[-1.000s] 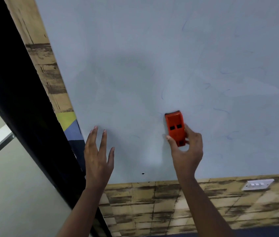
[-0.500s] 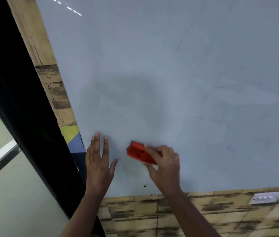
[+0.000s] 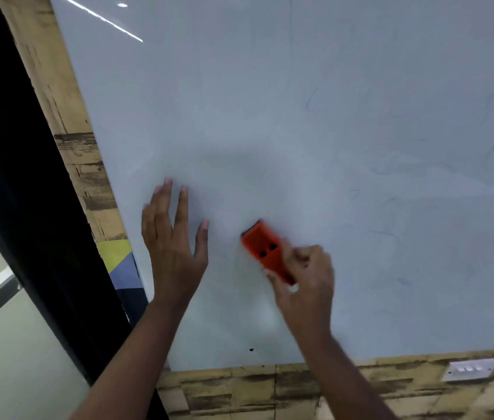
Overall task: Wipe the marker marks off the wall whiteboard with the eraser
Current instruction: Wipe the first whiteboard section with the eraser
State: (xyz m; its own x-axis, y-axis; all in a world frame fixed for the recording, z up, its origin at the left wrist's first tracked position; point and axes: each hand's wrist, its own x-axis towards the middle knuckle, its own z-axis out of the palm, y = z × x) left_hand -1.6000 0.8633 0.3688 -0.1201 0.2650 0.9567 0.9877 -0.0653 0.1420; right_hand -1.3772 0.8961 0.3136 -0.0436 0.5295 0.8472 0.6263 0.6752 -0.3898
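Right hand (image 3: 306, 280) presses orange eraser (image 3: 265, 250) against smudged whiteboard (image 3: 300, 116).

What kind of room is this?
Probably an office or classroom: a large glossy white wall whiteboard with faint blue marks, a white plastic switch plate, and wood-look wall panelling below.

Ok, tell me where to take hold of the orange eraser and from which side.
Take the orange eraser across its two long sides near the lower end, coming from below right as the right hand does. It is a narrow block tilted up-left against the whiteboard, so this likely leaves its upper end free to lead.
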